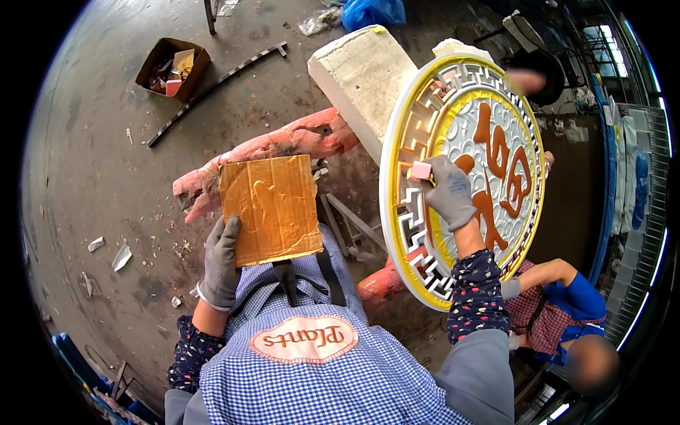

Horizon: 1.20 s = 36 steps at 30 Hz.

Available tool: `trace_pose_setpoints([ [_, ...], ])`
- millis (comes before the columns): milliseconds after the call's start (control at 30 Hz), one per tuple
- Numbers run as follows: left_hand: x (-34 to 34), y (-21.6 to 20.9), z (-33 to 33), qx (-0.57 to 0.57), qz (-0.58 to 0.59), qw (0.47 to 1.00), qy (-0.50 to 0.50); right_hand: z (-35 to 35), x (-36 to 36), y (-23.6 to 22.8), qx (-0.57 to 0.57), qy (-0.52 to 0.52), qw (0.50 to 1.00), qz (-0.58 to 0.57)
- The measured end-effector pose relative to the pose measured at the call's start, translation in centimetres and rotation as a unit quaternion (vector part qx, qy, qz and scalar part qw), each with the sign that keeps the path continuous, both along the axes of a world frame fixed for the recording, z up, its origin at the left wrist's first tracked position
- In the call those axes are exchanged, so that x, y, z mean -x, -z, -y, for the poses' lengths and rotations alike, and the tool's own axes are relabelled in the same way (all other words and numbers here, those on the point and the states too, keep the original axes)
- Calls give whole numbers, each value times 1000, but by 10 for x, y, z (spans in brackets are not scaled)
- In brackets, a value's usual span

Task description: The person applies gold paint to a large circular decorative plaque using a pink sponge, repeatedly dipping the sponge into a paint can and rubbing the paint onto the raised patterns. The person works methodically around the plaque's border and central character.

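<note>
Stained concrete floor (106, 163), scattered scraps, cardboard box (172, 68)

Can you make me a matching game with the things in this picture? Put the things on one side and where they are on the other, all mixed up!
Things:
1. small pink block
2. gold-coated cardboard sheet
3. open brown cardboard box
4. big round white-and-gold plaque

Places:
A. far off on the grey floor
B. in the grey-gloved left hand
C. standing on edge, leaning by a white block
D. pinched in the grey-gloved right hand

Pairs: 1-D, 2-B, 3-A, 4-C
</note>
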<state>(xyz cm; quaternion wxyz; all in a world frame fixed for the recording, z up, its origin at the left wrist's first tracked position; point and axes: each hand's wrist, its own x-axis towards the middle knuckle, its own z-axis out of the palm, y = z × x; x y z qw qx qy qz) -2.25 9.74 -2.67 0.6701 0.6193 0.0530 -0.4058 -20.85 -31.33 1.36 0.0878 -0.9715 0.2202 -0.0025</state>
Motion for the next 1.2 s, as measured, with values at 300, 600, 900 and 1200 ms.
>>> trace_pose_setpoints([
  [300,-4,-4,-2,-22,42,998,39,-24,8,-6,-28,16,998,58],
  [600,0,-2,1,9,3,1000,0,-26,5,2,-28,27,998,56],
  [900,3,-9,8,28,-17,999,11,-117,-41,-54,-320,45,930,175],
  [1200,9,-15,14,85,-42,995,12,-189,-89,-54,-253,-39,946,200],
])
